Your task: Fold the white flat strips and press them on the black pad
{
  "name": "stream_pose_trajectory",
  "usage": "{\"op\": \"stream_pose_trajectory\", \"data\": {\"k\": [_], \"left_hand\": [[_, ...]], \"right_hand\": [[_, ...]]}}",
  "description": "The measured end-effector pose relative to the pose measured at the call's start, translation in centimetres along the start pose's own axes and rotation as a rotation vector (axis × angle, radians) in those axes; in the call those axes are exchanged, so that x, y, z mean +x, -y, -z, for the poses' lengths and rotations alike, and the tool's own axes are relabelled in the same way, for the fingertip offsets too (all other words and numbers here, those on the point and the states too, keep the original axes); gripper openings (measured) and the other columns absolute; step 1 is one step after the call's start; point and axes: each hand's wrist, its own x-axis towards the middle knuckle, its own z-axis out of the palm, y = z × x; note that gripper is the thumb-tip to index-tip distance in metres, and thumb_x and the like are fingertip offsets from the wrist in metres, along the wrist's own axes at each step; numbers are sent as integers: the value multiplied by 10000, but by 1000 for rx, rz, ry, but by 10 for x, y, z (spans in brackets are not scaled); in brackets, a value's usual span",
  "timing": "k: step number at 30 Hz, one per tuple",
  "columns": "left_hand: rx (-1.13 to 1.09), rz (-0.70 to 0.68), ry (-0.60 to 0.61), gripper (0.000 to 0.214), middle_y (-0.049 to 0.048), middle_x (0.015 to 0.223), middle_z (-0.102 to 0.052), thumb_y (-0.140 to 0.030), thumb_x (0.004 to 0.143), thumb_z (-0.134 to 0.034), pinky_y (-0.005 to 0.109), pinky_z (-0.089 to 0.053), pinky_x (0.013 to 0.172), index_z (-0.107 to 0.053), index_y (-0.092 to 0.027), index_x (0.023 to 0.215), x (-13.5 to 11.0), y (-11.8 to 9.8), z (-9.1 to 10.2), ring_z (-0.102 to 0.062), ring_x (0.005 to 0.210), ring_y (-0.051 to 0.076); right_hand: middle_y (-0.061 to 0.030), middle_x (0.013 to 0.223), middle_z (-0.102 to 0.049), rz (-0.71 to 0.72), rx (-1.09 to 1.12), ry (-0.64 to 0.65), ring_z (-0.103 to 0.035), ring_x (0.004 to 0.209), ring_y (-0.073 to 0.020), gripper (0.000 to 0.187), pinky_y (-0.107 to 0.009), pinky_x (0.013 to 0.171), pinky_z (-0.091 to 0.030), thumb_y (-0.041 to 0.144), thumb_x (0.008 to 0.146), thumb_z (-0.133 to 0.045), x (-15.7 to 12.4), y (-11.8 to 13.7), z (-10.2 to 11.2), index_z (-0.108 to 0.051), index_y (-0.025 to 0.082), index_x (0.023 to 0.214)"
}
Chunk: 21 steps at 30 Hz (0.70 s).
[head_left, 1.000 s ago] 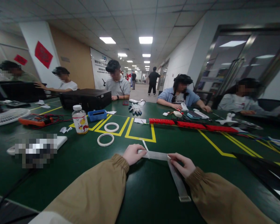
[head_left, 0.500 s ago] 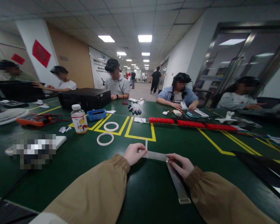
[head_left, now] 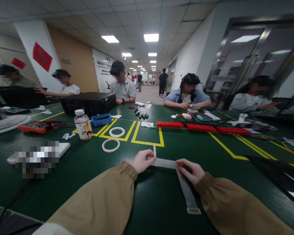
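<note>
The green table (head_left: 156, 202) is stretching beneath your forearms, and over its near part your left hand (head_left: 143, 161) and right hand (head_left: 192, 171) are each pinching a flat grey ribbon (head_left: 166, 163) between thumb and fingers, probably spacing those grips to pull the span between them straight. From your right fingertips the ribbon is bending toward you, apparently because nothing is holding its pale end piece (head_left: 193, 211); whether that is touching the table, I cannot tell. A narrow white strip (head_left: 154, 151) is poking out beyond your left fingertips.
</note>
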Motion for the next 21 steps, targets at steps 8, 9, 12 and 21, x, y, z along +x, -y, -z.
{"op": "stream_pose_trajectory", "data": {"k": [8, 9, 12, 21], "left_hand": [[12, -22, -8, 187, -38, 640, -518, -300, 827, -497, 182, -346, 555, -576, -148, 752, 1, 1, 0, -450, 577, 86], [30, -22, -6, 186, -48, 623, -496, -304, 830, -494, 179, -336, 548, -574, -153, 758, 1, 0, 0, -430, 557, 79], [87, -42, 10, 194, -62, 605, -469, -325, 841, -480, 177, -315, 538, -573, -166, 781, 1, -1, 0, -394, 529, 71], [183, -2, 73, 227, -50, 585, -509, -362, 834, -475, 193, -314, 523, -586, -171, 782, 0, -2, 0, -440, 533, 91]], "right_hand": [[-69, 848, -615, 96, -75, 3, -582, 782, -186, 249, -313, 728, -486, 272, 819, -427, -2, 6, -2, -588, 165, 977], [-64, 828, -611, 99, -74, 12, -579, 764, -182, 241, -306, 716, -482, 275, 819, -425, -2, 7, -3, -583, 166, 966], [-47, 774, -598, 84, -44, 43, -571, 711, -165, 222, -289, 687, -472, 288, 825, -413, -1, 8, -3, -568, 170, 932], [-31, 718, -591, 44, -85, 96, -551, 662, -158, 238, -282, 640, -454, 303, 795, -429, -3, 4, -3, -586, 177, 922]]}}
